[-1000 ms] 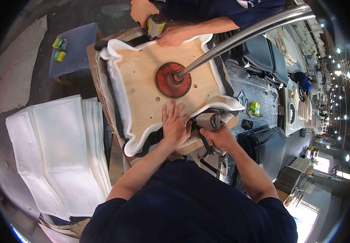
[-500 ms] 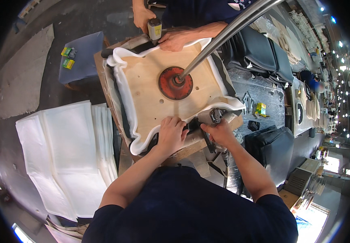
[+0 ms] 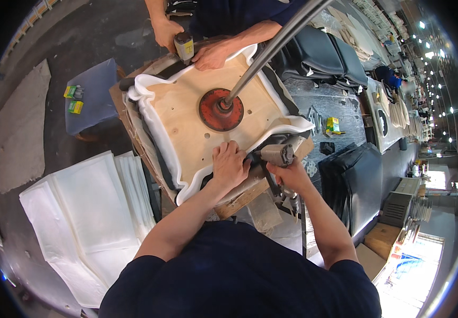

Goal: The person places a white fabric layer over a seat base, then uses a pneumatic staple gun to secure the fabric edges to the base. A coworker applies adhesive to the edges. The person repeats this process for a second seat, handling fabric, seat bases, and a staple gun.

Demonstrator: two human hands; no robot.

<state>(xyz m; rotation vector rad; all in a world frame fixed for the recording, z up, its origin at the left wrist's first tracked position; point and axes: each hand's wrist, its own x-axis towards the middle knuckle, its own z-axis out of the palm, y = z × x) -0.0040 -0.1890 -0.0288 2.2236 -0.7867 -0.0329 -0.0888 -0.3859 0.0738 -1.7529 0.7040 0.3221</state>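
A plywood panel (image 3: 178, 130) lies in front of me, edged by white padding (image 3: 154, 119) and a black cover (image 3: 206, 181). A red round plate (image 3: 206, 110) on a metal pole presses on its middle. My left hand (image 3: 230, 168) is closed over the near edge, fingertips on the wood, its thumb against the black cover. In my right hand (image 3: 292, 176) is a grey staple gun (image 3: 275, 154), its nose at the near edge beside my left thumb. Across the panel, another person's hand holds a second staple gun (image 3: 184, 46); their other hand (image 3: 211, 56) presses the far edge.
White sheets (image 3: 83, 212) are stacked at left, near a covered stool (image 3: 93, 87) bearing small green-yellow boxes (image 3: 75, 107). At right, a plastic-covered table (image 3: 340, 106) carries black padded pieces (image 3: 313, 53), another box (image 3: 333, 126) and black sheets (image 3: 353, 183). The pole (image 3: 276, 47) slants overhead.
The view has shifted, moving the panel slightly left and up in the picture. My left hand has slid nearer the staple gun, which is tilted a little differently.
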